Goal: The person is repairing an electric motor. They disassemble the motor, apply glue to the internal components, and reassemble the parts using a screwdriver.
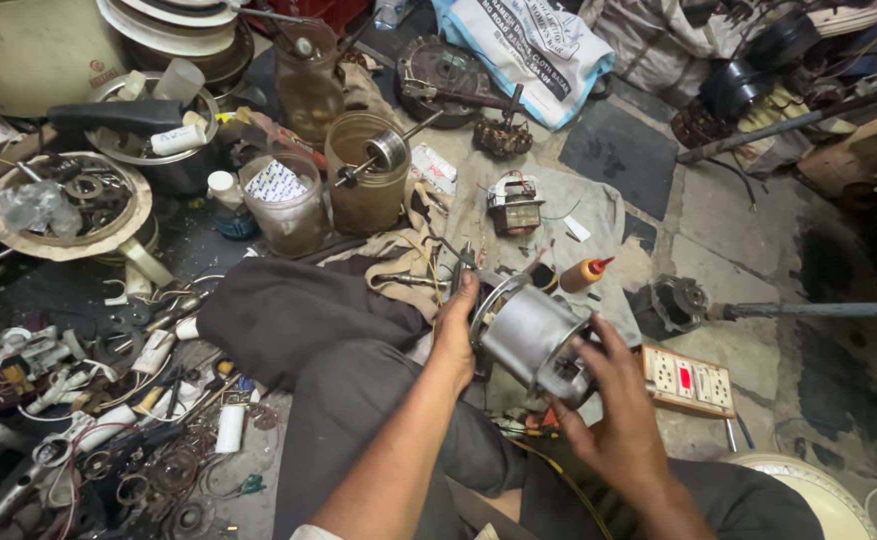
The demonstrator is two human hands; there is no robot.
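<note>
Both hands, left hand [454, 335] and right hand [614, 405], grip the metal motor housing [531, 340] between them.

Two hands [454, 335] [614, 405], one motor housing [534, 340], three jars [366, 175].

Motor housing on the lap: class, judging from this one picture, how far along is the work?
Done: the silver motor housing is off any appliance, bare on the lap. In hand: left hand steadies its rim, right hand grips its end. Left: the small wound motor lies apart on the grey cloth, the glue bottle untouched.
</note>
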